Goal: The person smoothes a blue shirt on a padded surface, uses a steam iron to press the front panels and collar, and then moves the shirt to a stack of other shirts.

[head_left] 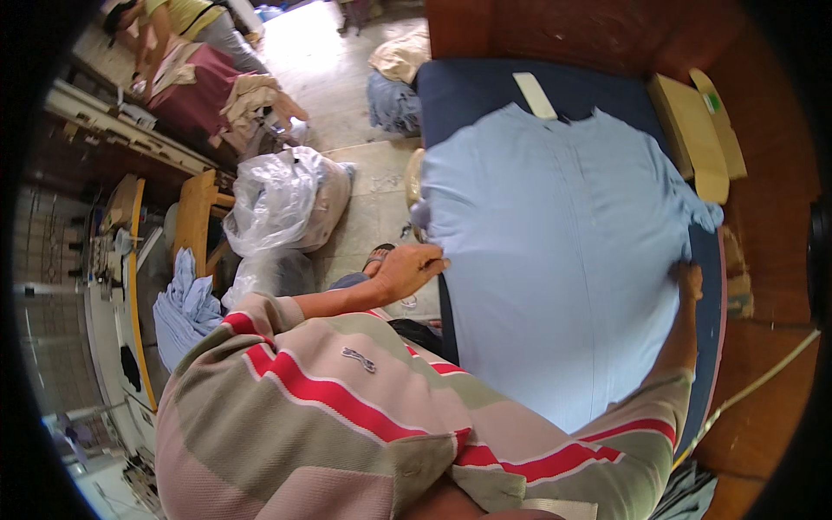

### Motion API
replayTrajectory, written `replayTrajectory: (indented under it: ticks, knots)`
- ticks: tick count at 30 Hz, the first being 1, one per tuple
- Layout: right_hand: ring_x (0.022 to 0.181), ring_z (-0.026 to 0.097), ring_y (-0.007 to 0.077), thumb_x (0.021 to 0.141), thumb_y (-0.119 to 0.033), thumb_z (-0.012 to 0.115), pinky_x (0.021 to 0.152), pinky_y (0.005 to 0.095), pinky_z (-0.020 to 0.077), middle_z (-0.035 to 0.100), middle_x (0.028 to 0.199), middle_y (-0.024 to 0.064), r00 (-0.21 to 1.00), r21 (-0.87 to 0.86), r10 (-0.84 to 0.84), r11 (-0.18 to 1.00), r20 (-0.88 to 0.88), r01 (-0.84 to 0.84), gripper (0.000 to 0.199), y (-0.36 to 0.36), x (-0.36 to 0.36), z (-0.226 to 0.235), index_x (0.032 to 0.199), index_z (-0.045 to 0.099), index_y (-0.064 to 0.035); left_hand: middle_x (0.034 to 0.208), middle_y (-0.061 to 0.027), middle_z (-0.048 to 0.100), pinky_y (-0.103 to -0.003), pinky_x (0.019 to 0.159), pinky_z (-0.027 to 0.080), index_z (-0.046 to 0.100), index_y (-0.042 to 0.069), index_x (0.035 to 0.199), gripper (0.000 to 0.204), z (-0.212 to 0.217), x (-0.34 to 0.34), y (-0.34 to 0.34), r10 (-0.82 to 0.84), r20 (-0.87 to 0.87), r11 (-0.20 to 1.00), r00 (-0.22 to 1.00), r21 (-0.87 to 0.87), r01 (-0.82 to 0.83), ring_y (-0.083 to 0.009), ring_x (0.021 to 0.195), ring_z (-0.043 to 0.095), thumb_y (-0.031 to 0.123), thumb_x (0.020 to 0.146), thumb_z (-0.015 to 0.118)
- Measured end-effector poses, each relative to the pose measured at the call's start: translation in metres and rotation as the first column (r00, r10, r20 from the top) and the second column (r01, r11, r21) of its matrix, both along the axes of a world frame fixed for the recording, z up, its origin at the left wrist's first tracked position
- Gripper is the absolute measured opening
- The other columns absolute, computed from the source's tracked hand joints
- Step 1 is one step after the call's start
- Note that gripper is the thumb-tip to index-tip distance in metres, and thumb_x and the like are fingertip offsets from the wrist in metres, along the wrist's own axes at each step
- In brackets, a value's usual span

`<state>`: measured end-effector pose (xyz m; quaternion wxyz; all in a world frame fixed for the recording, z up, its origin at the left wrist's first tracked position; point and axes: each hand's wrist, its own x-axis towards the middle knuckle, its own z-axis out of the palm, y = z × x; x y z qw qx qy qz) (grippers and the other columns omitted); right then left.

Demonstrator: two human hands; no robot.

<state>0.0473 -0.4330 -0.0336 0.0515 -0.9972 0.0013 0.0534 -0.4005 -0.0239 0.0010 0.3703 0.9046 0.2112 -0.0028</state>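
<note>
A light blue shirt [546,243] lies spread over a table covered in dark blue cloth, its neck at the far end and its sleeves out to the sides. My left hand [412,270] pinches the shirt's left side edge, thumb and fingers closed on the fabric. At the opposite side edge, my right hand [690,282] has its fingers curled in at the cloth; their tips are partly hidden. A flat white strip [535,95] lies just beyond the collar.
An open cardboard box [689,130] stands at the far right against brown wooden panelling. Bundled garments [394,100] are piled left of the table. Clear plastic bags [277,199] and blue cloth [186,303] sit further left. Another person [186,22] bends over fabric at the far left.
</note>
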Motion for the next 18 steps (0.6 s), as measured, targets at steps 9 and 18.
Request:
replayTrajectory:
  ticks: [9,18]
  knots:
    - [0.099,0.055,0.0197,0.081,-0.015,0.059,0.088,0.0346,0.0428,0.060,0.099,0.0074,0.971,0.999,0.239,-0.038,-0.002,0.011,0.028,0.124,-0.064,0.119,0.105,0.058,-0.0017,0.074,-0.0001,0.057,-0.025,0.061,0.043,0.060,0.008,0.082,0.020,-0.028,0.001,0.196,0.850,0.173,0.353,0.497,-0.888,-0.295,-0.0096,0.067,0.053,0.024,0.090,0.052]
    - [0.103,0.056,0.0221,0.085,-0.019,0.057,0.093,0.0355,0.0427,0.060,0.109,0.0098,0.947,0.846,0.201,-0.521,0.249,-0.112,0.029,0.470,-0.143,0.280,0.109,0.057,-0.0028,0.097,-0.0073,0.062,-0.032,0.085,0.047,0.055,0.004,0.106,0.028,0.152,-0.041,0.570,0.796,0.481,0.523,0.366,-0.852,-0.017,-0.0180,0.089,0.059,0.029,0.095,0.047]
